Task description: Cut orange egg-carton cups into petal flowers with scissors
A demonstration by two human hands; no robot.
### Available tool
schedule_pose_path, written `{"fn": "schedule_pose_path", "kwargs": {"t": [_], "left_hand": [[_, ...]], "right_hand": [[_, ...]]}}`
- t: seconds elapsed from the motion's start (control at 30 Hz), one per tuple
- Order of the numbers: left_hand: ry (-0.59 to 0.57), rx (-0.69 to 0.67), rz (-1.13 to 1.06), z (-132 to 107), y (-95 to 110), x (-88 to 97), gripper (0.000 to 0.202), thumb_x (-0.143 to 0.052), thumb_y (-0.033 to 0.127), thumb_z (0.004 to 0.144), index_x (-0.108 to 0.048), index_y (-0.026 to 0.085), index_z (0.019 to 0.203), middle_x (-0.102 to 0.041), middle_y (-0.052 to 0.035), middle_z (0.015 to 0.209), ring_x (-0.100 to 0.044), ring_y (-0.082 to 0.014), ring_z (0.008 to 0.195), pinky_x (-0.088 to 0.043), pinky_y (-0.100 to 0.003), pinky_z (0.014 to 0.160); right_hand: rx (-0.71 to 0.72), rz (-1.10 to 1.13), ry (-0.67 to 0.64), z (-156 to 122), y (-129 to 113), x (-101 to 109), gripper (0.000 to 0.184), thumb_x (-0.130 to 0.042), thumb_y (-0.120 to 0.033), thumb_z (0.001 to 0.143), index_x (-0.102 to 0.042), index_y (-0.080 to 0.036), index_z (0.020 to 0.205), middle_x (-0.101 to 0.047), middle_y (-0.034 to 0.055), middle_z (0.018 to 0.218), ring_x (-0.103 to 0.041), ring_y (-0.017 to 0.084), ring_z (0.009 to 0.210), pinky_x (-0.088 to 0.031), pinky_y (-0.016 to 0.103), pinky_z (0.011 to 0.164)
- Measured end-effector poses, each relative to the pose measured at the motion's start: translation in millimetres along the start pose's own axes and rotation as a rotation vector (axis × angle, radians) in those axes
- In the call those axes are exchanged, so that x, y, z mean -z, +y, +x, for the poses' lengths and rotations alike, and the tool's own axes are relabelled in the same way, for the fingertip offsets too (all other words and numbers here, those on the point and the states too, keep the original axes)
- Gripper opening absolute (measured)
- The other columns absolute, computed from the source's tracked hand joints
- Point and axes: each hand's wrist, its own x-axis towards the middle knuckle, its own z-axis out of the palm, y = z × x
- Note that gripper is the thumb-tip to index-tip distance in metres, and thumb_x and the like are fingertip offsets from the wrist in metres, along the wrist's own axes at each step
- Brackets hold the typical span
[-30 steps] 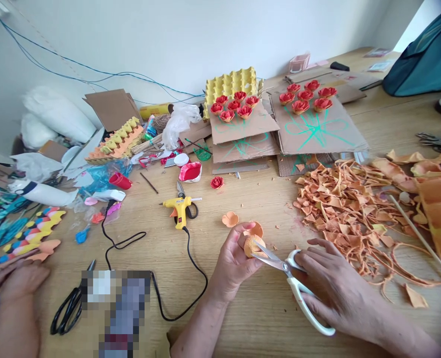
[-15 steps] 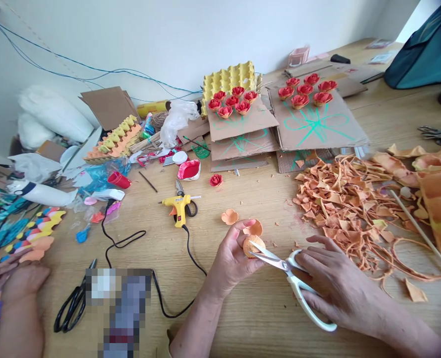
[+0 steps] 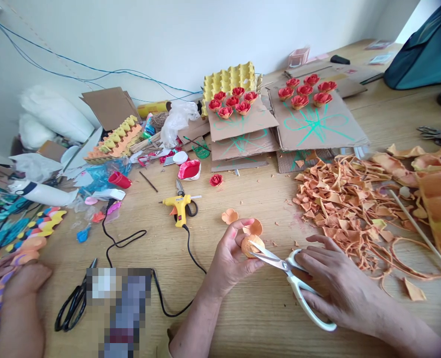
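my left grip (image 3: 232,261) pinches cup (image 3: 253,245) over bench (image 3: 257,320), likely steadying it for cutting | my right grip (image 3: 330,283) clamped on scissors (image 3: 285,266), blades (image 3: 274,259) parted at cup | scraps (image 3: 335,199) heaped right, probably kept off my cup

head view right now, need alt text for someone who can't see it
A person's left hand holds a small rounded orange piece while the right hand holds white-handled scissors, their open blades at it. Around them on a wood-grain table are a yellow glue gun and a heap of orange scraps; red flowers sit on cardboard behind.
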Motion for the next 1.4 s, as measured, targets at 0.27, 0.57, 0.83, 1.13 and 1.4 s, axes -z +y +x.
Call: {"fn": "schedule_pose_path", "kwargs": {"t": [0.27,0.57,0.83,1.13,1.4], "left_hand": [[-0.002,0.015,-0.032,-1,2,0.1,0.069,-0.088,0.019,0.064,-0.054,0.023,0.124,-0.064,0.0028,0.075,-0.055,-0.011,0.069,-0.045,-0.027,0.075],[-0.065,0.029,-0.078,-1,-1,5.1,0.069,-0.088,0.017,0.063,-0.054,0.024,0.124,-0.063,0.0038,0.073,-0.054,-0.0097,0.065,-0.044,-0.025,0.07],[-0.075,-0.009,-0.118,-1,-2,3.7,0.061,-0.086,0.017,0.064,-0.06,0.024,0.119,-0.061,0.0013,0.083,-0.052,-0.0092,0.07,-0.041,-0.023,0.066],[-0.022,0.056,-0.29,1,-17,-7.4,0.042,-0.088,0.023,0.065,-0.061,0.021,0.097,-0.054,0.002,0.08,-0.047,-0.0063,0.064,-0.039,-0.018,0.057],[-0.006,0.139,-0.481,2,-22,-4.2,0.031,-0.077,0.036,0.08,-0.059,0.017,0.096,-0.054,0.0001,0.085,-0.057,-0.0085,0.069,-0.055,-0.023,0.063]], "right_hand": [[0.037,0.035,0.004,-1,3,-2,0.015,-0.062,-0.033,0.092,-0.051,-0.024,0.085,-0.061,-0.0015,0.079,-0.06,0.017,0.072,-0.036,0.046,0.098],[0.061,0.102,0.012,-4,0,-2,0.01,-0.061,-0.028,0.092,-0.053,-0.024,0.087,-0.06,-0.0015,0.078,-0.058,0.018,0.072,-0.042,0.043,0.093],[0.014,0.147,0.089,-2,0,-4,0.004,-0.054,-0.025,0.094,-0.057,-0.025,0.091,-0.067,0.0028,0.079,-0.063,0.021,0.074,-0.051,0.037,0.077],[-0.232,0.26,0.189,-2,4,-10,0.023,-0.047,-0.034,0.098,-0.052,-0.024,0.078,-0.064,0.0032,0.076,-0.061,0.02,0.071,-0.053,0.031,0.062],[-0.158,0.109,0.167,0,1,-8,0.018,-0.052,-0.037,0.095,-0.05,-0.024,0.082,-0.067,0.0047,0.086,-0.062,0.021,0.075,-0.056,0.035,0.071]]}}
